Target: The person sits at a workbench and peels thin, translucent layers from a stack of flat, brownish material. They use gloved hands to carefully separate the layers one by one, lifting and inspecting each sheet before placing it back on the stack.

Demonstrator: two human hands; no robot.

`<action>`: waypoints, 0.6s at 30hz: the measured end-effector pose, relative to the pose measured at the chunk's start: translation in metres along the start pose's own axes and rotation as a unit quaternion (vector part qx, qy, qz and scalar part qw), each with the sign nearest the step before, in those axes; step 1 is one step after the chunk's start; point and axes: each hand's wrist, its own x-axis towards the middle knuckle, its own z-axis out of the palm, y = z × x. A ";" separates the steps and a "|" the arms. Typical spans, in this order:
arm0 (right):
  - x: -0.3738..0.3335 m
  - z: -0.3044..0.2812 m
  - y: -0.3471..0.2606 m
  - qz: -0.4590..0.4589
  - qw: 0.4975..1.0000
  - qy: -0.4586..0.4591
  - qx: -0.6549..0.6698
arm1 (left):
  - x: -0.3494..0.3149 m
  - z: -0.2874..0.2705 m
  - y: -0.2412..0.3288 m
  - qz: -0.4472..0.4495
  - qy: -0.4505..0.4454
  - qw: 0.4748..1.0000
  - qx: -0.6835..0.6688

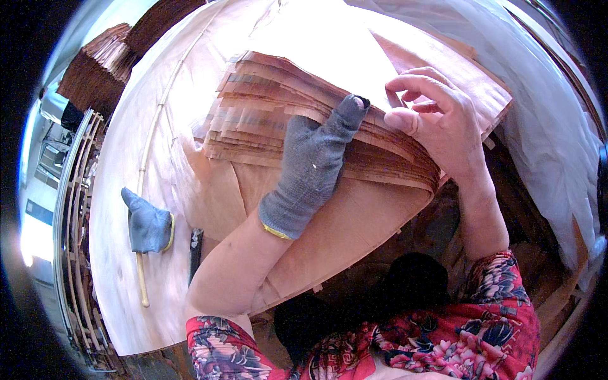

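Observation:
A thick stack of thin brown veneer sheets [253, 120] lies in front of me, its layered edges fanned and bent. My left hand [310, 164], in a grey knitted glove with a yellow cuff, grips the near edge of the stack. Its thumb lies along the upper sheets with the tip bare, while the other fingers go out of sight among the layers. My bare right hand [440, 120] is at the right part of the stack, over the edge of a brightly lit pale top sheet [329, 44]. Its fingers are curled but apart from the thumb, with nothing visible between them.
A blue-grey glove [149, 221] lies on a large pale sheet at the left, over a thin bamboo stick [147, 152]. Near it is a dark narrow tool [196, 253]. Brown veneer piles [95, 73] stand far left. Translucent plastic sheeting [532, 126] hangs at the right.

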 end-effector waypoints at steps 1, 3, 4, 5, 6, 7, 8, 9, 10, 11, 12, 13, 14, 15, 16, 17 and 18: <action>0.001 -0.001 0.000 0.001 1.000 -0.004 -0.001 | 0.000 0.000 0.000 -0.006 -0.004 1.000 0.000; 0.001 -0.004 -0.001 0.011 1.000 -0.006 -0.005 | 0.000 -0.001 0.007 0.005 -0.016 0.998 0.062; 0.001 -0.004 -0.001 0.017 1.000 -0.006 -0.008 | 0.000 0.000 0.009 0.011 -0.023 0.995 0.093; 0.000 -0.005 -0.001 0.015 1.000 -0.005 -0.010 | 0.001 0.000 0.005 0.007 -0.023 0.997 0.069; 0.000 -0.004 -0.001 0.012 1.000 -0.003 -0.010 | 0.002 -0.001 0.000 0.003 -0.021 0.999 0.049; 0.000 -0.003 -0.001 0.009 1.000 -0.001 -0.009 | 0.003 -0.001 -0.001 0.000 -0.020 0.999 0.029; 0.000 -0.002 -0.001 0.006 1.000 0.002 0.011 | 0.002 -0.001 -0.001 -0.001 -0.013 1.000 0.021; 0.000 -0.001 0.000 0.004 1.000 0.005 0.028 | 0.003 0.001 -0.002 -0.002 -0.008 1.000 0.010; 0.000 -0.001 0.001 0.002 0.999 0.008 0.046 | 0.003 0.002 -0.002 -0.003 -0.003 1.000 0.000; 0.000 -0.002 0.001 0.000 0.999 0.007 0.036 | 0.003 0.002 -0.003 -0.002 -0.006 1.000 -0.011; 0.001 -0.002 0.000 -0.003 1.000 0.006 0.027 | 0.002 0.001 -0.003 -0.001 -0.008 1.000 -0.021; 0.002 -0.002 0.000 -0.005 1.000 0.005 0.018 | 0.002 0.000 -0.004 0.000 -0.010 1.000 -0.030; 0.002 -0.001 -0.001 -0.012 1.000 0.005 0.001 | 0.002 0.000 -0.003 -0.004 -0.007 0.999 -0.043; 0.003 0.000 -0.001 -0.019 1.000 0.004 -0.017 | 0.002 0.001 -0.003 -0.007 -0.006 0.998 -0.057; 0.004 0.000 -0.002 -0.026 0.999 0.003 -0.035 | 0.002 0.002 -0.003 -0.011 -0.004 0.997 -0.071; 0.005 0.000 -0.005 -0.014 0.998 -0.014 -0.063 | 0.002 0.000 -0.003 -0.021 -0.012 0.997 -0.068; 0.005 -0.002 -0.009 -0.001 0.995 -0.030 -0.092 | 0.003 -0.003 -0.004 -0.031 -0.022 0.997 -0.065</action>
